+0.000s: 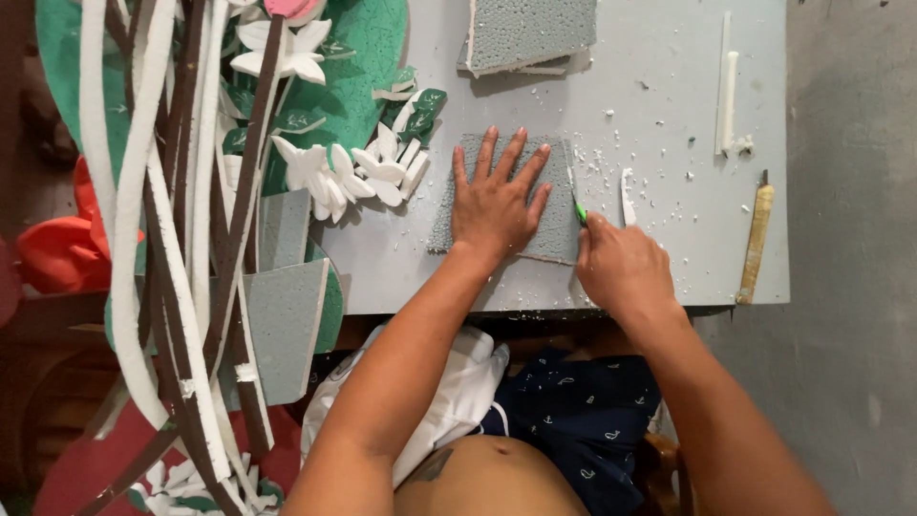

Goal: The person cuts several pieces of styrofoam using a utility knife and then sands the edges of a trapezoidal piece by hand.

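Note:
My left hand (495, 201) lies flat with fingers spread on a grey foam slab (449, 218) on the grey table (669, 258), pressing it down. My right hand (621, 269) is closed around a small green-handled cutter (579, 212), whose tip touches the slab's right edge. A thin white foam strip (627, 198) lies just right of the cutter. White foam crumbs are scattered around the slab.
More grey foam slabs (530, 33) lie stacked at the table's far edge. A long white foam strip (728, 91) and a wooden-handled tool (757, 244) rest at the right. A large foam decoration with white flowers (330, 177), green leaves and brown-white stems (181, 239) fills the left.

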